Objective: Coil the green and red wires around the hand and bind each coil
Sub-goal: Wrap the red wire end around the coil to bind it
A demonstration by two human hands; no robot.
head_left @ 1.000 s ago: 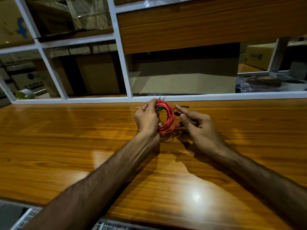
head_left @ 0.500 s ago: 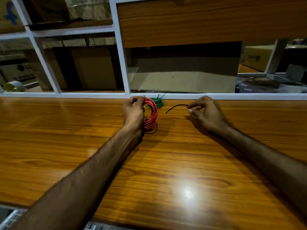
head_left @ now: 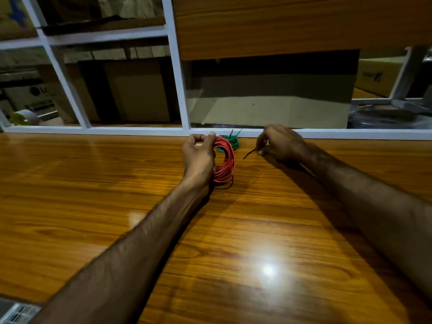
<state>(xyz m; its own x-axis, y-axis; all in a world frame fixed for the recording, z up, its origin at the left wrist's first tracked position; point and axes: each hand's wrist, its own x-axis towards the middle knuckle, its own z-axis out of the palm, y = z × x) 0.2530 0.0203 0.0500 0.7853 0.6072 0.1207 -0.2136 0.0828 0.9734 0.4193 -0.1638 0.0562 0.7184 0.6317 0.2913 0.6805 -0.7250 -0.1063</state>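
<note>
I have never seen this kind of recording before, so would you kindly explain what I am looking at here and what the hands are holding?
There is no machine here: a person wears a camera on the head, looking forward and down, so both bare forearms reach into the picture from below. The surface is a glossy wooden table. The left hand holds a coil of red wire, standing upright on the table. Just behind it, near the white window frame, lies a smaller coil of green wire that looks already tied. The right hand pinches one end of a short dark tie between its fingers, probably to bind the red coil.
</note>
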